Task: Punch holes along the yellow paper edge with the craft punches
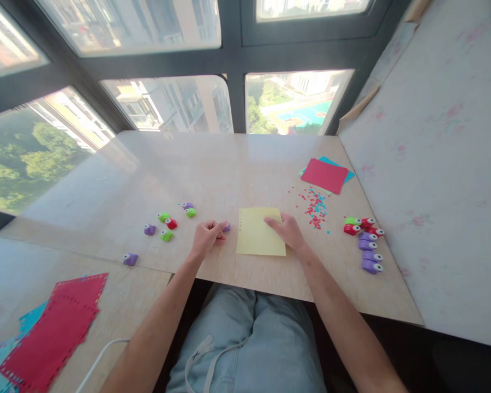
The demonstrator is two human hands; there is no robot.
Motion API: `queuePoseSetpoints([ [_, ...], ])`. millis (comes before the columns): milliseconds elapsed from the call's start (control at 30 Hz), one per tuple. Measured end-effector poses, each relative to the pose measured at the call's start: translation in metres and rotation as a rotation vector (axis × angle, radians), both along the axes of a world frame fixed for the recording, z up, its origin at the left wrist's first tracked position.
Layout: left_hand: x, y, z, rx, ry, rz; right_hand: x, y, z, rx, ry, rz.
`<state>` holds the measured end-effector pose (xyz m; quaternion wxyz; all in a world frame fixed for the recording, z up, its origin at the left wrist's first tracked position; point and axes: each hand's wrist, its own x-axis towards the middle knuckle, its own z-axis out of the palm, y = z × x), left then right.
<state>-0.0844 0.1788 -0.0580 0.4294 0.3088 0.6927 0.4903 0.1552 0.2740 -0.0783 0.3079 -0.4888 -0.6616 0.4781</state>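
Observation:
A pale yellow sheet of paper (258, 240) lies before me, with a row of small punched holes down its left edge. My right hand (289, 230) grips the sheet's right side, thumb on top. Left of the sheet, my left hand (208, 238) is closed around a small purple craft punch (227, 227), mostly hidden by the fingers. The punch sits close to the paper's left edge; whether the two touch I cannot tell.
Several purple, green and red craft punches (166, 235) stand to the left, more punches (370, 255) at the right. Confetti dots (316, 210) lie below stacked red and blue paper (325, 176). Punched red sheets (51, 335) and a white cable (100, 360) are at lower left.

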Motion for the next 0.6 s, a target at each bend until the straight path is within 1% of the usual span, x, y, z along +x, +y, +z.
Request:
queuePoseSetpoints([
  [67,0.001,-0.002,-0.001,0.049,0.051,0.005,0.000,-0.001,0.001,-0.011,0.018,-0.009],
  [133,0.001,-0.004,-0.001,0.071,0.100,-0.044,0.001,-0.002,0.001,-0.026,0.050,-0.039],
  [233,0.002,-0.005,-0.001,0.060,0.200,-0.134,0.002,-0.003,0.001,-0.052,0.136,-0.130],
  [333,0.002,-0.005,-0.003,0.063,0.228,-0.152,0.004,-0.004,0.000,-0.088,0.233,-0.211],
  [400,-0.001,-0.007,-0.004,0.104,0.154,-0.117,0.005,-0.005,-0.001,-0.106,0.269,-0.236],
  [433,-0.003,-0.009,-0.005,0.136,0.090,-0.078,0.005,-0.005,-0.001,-0.108,0.273,-0.240],
  [567,-0.016,-0.016,-0.005,0.301,-0.274,0.160,0.004,-0.008,-0.001,-0.077,0.223,-0.234],
  [600,-0.018,-0.018,-0.005,0.332,-0.353,0.203,0.004,-0.010,-0.001,-0.063,0.204,-0.230],
])
